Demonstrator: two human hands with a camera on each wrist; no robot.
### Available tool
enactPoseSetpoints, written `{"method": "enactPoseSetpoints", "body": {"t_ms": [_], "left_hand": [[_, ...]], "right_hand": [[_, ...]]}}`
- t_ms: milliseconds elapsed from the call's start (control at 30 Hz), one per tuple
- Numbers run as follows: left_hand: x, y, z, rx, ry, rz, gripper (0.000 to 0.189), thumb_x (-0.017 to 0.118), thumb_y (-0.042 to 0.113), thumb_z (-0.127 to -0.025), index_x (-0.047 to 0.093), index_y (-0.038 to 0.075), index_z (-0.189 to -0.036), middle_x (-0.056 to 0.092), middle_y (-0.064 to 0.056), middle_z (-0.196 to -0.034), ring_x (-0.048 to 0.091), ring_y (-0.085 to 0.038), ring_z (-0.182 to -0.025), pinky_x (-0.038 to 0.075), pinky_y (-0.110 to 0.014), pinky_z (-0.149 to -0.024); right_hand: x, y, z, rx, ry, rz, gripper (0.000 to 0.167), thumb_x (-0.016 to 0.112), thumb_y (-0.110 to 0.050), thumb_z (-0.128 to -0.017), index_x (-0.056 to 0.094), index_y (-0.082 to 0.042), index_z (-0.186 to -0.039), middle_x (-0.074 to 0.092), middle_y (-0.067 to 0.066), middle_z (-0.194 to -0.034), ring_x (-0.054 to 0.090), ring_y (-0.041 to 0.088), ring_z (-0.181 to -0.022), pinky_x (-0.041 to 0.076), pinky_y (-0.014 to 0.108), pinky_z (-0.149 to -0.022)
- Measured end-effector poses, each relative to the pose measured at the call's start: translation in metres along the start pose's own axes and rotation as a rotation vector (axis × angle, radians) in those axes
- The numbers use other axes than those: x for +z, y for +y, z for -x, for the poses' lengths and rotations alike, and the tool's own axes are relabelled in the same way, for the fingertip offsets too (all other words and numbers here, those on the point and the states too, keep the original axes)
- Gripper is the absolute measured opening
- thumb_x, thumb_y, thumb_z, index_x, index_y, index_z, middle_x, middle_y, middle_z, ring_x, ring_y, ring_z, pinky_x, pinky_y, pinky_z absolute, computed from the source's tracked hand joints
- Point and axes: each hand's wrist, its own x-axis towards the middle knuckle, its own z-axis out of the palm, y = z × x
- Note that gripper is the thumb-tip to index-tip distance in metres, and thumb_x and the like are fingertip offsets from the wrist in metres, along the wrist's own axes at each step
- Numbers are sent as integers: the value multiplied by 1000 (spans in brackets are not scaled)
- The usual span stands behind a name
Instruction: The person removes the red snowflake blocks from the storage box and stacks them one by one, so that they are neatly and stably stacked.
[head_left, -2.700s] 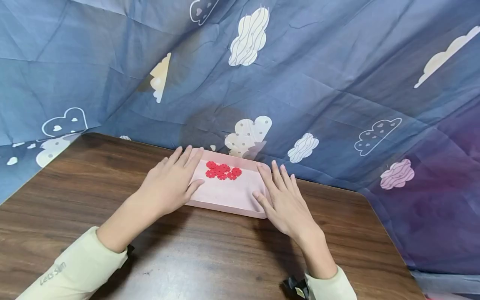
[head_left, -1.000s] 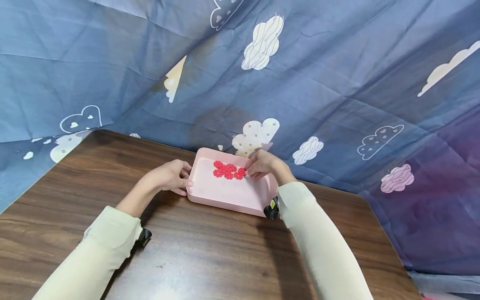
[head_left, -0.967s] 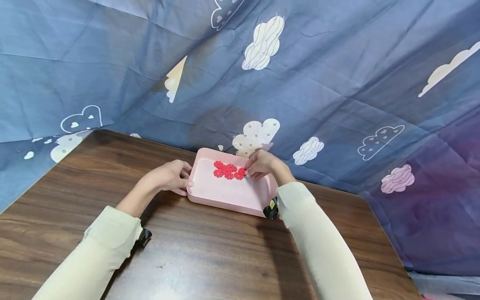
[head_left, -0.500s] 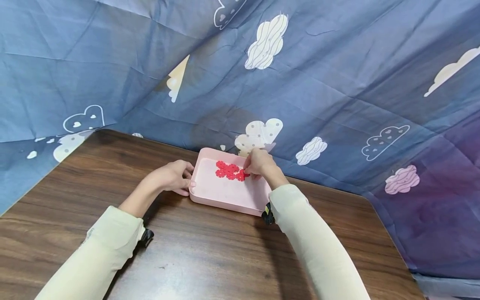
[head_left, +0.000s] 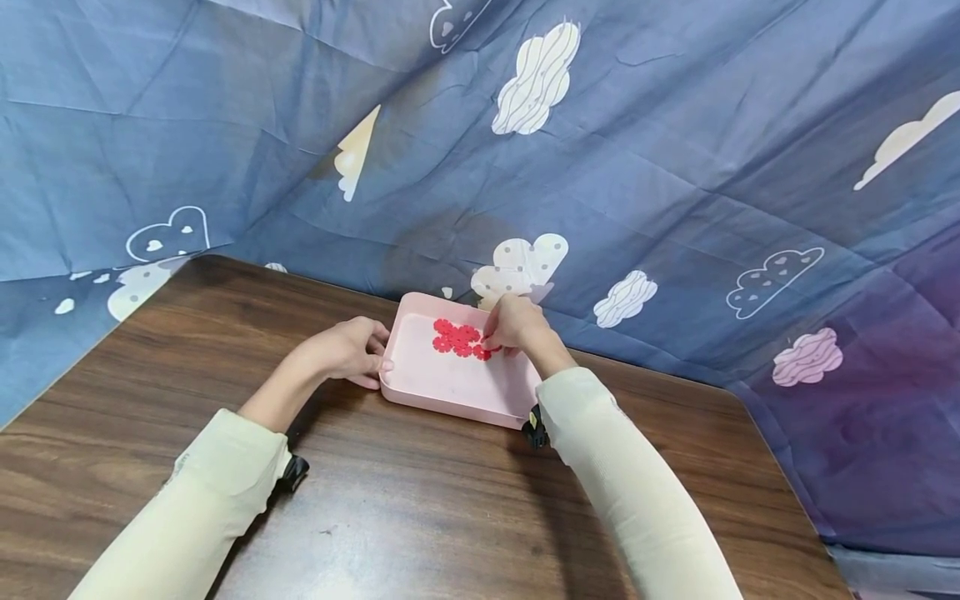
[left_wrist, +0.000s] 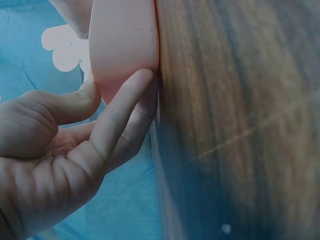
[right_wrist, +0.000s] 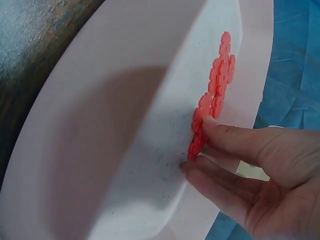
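Note:
A shallow pink tray [head_left: 442, 387] sits near the far edge of the table, holding a cluster of red flower-shaped plastic discs [head_left: 453, 336]. My left hand [head_left: 348, 352] grips the tray's left end. In the left wrist view its thumb [left_wrist: 80, 102] lies over the rim and its fingers rest against the outer wall. Over the tray's right half, my right hand [head_left: 521, 323] pinches a red disc at the right end of the cluster. The right wrist view has the thumb [right_wrist: 230, 135] on the red pieces [right_wrist: 220, 75], fingertips just below; part of the held disc is hidden.
The brown wood-grain table [head_left: 420, 517] extends in front of the tray and to both sides. A blue cloth [head_left: 300, 167] with cloud patterns hangs close behind the table's far edge. Each forearm carries a dark wrist device [head_left: 294, 473] at its sleeve cuff.
Both hands lay spread over the tray's ends earlier. Since then, the left has taken hold of the left rim and the right has reached in and pinched a red disc at the cluster's right end.

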Motion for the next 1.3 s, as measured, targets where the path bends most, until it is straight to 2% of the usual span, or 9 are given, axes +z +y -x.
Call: {"method": "enactPoseSetpoints", "body": {"t_ms": [100, 267, 433, 667, 1000, 1300], "left_hand": [[0, 0, 0, -1, 2, 1, 53, 59, -6, -106, 37, -16, -153, 50, -38, -147, 67, -25, -102, 71, -35, -89], [1, 0, 0, -5, 4, 4, 53, 59, -6, -106, 38, -15, -153, 52, -37, -145, 67, -23, -100, 71, -34, -89], [0, -1, 0, -1, -6, 12, 53, 59, -5, -106, 37, -16, -153, 50, -38, -147, 67, -25, -102, 71, -35, -89], [1, -1, 1, -7, 1, 15, 54, 60, -5, -106, 37, -15, -153, 50, -37, -147, 67, -25, -102, 71, -37, -90], [1, -1, 0, -12, 9, 26, 53, 60, -5, -106, 38, -16, -152, 55, -34, -138, 66, -20, -94, 72, -35, -87], [0, -2, 1, -7, 8, 17, 54, 61, -4, -106, 37, -16, -153, 54, -36, -140, 66, -21, -95, 72, -34, -88]], "right_hand": [[0, 1, 0, -5, 5, 15, 13, 90, -14, -88, 84, -10, -99, 79, 10, -94, 78, 23, -76, 71, 31, -71], [1, 2, 4, -35, -13, 17, 15, 88, -14, -90, 82, -7, -102, 78, 12, -100, 69, 20, -75, 63, 23, -62], [3, 2, 4, -57, -29, 71, 16, 87, -16, -91, 81, -7, -102, 77, 10, -95, 65, 17, -72, 57, 21, -58], [4, 1, 3, -60, -11, 144, 19, 90, -20, -88, 80, -7, -98, 76, 8, -92, 64, 18, -78, 56, 23, -64], [8, 3, 9, -103, 36, 79, 13, 84, -7, -91, 80, -3, -103, 77, 13, -99, 66, 22, -85, 61, 29, -78], [6, 4, 8, -105, 19, 75, 17, 88, -9, -89, 79, -4, -103, 76, 12, -100, 65, 23, -87, 59, 29, -77]]}}
